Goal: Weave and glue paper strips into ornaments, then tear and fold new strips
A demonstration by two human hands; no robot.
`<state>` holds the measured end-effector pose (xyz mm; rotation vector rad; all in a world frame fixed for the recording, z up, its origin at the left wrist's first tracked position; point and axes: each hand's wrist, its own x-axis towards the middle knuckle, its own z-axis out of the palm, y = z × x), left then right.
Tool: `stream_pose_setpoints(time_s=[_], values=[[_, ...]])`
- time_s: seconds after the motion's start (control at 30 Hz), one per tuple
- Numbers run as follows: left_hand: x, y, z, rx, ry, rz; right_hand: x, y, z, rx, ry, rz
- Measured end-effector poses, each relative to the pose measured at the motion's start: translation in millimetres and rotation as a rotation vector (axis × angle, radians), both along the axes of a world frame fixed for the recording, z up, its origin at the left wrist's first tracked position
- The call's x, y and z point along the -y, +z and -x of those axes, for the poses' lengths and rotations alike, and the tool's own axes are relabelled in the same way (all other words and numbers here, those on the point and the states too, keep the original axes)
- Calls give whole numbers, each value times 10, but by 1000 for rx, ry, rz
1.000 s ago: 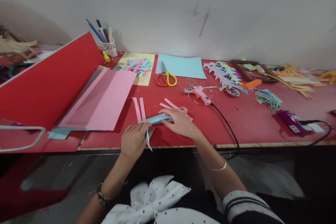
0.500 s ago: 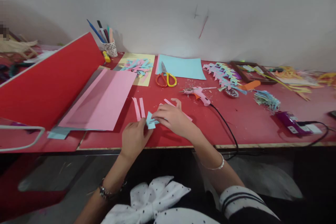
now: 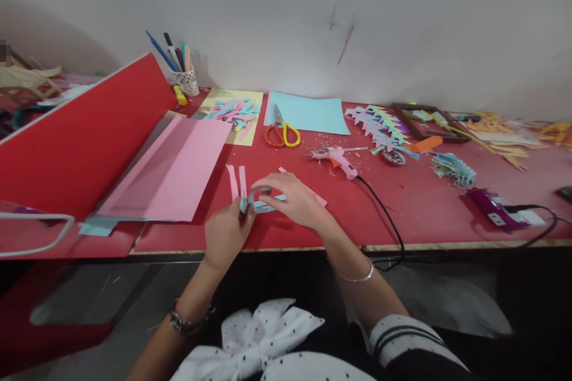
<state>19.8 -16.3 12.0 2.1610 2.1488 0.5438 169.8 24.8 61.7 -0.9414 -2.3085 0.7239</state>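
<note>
My left hand [image 3: 226, 232] pinches a light blue folded paper strip [image 3: 243, 205] between thumb and fingers near the table's front. On its other side my right hand [image 3: 297, 199] has its fingers closed on the raised, curved end of that strip. Below the right fingers more light blue strips [image 3: 270, 205] lie on the red table, partly covered by the hand. Two pink paper strips [image 3: 242, 177] lie just beyond my left fingertips. Another pink strip [image 3: 318, 196] shows from behind my right hand.
A pink glue gun [image 3: 338, 158] with a black cord lies to the right. Red-and-yellow-handled scissors [image 3: 283, 134] rest by a blue sheet [image 3: 313, 113]. Cut strips cover a yellow sheet [image 3: 245, 136]. A pink sheet [image 3: 179, 166] lies left; a pen cup [image 3: 187, 82] stands behind.
The blue strip's end has been lifted and bent up between my hands. My right fingers have curled over it, and longer blue strips now show beneath the right hand.
</note>
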Motion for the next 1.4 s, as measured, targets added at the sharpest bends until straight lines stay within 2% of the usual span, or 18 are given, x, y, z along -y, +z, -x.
stream_pose_setpoints(time_s=[0.1, 0.2, 0.27, 0.37, 0.63, 0.9, 1.07, 1.3, 1.4], values=[[1, 30, -14, -19, 39, 58, 2, -59, -22, 14, -125, -8], [1, 40, -25, -38, 68, 92, 59, -142, -64, 272, -307, -79], [4, 36, -26, -49, 76, 104, 121, -189, -80, 458, -367, -85], [11, 26, -22, -49, 72, 108, 196, -224, -74, 598, -390, -46], [10, 59, -25, -36, 46, 102, 163, -191, -28, 652, -386, 28], [7, 59, -21, -39, 32, 94, 141, -190, -90, 501, -348, 55], [8, 46, -18, -32, 38, 100, 87, -124, -199, 335, -330, 192], [6, 38, -14, 17, 20, 101, 27, -41, -179, -86, -156, 323], [4, 24, -7, 23, -6, 108, 2, -50, -58, -212, -155, 390]])
